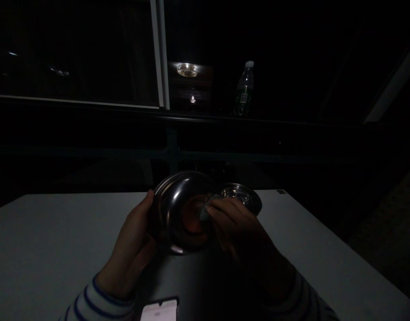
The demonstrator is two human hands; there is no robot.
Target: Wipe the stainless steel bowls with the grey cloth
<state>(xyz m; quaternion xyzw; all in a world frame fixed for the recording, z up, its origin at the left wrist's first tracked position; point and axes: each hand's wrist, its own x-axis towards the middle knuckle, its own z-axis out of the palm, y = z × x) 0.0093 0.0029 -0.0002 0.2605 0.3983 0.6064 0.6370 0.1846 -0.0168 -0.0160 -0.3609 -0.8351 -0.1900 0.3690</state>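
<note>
My left hand (134, 236) grips the left rim of a shiny metal bowl (171, 214), thumb on the edge. The bowl is tilted above the table, and a reddish-brown patch shows on its surface. Pinched in my right hand (236, 225) is a small grey-green wad (205, 211), a cloth or scouring pad; the dim light hides which. It touches or nearly touches the bowl's right side. Behind my right hand stands a second metal bowl (250, 196), partly covered by the hand.
The white table (67, 232) spans the foreground. A lit phone (159, 310) lies at its near edge. On the dark ledge beyond stands a plastic bottle (245, 89) with a white cap, beside a window frame (160, 53). The room is very dark.
</note>
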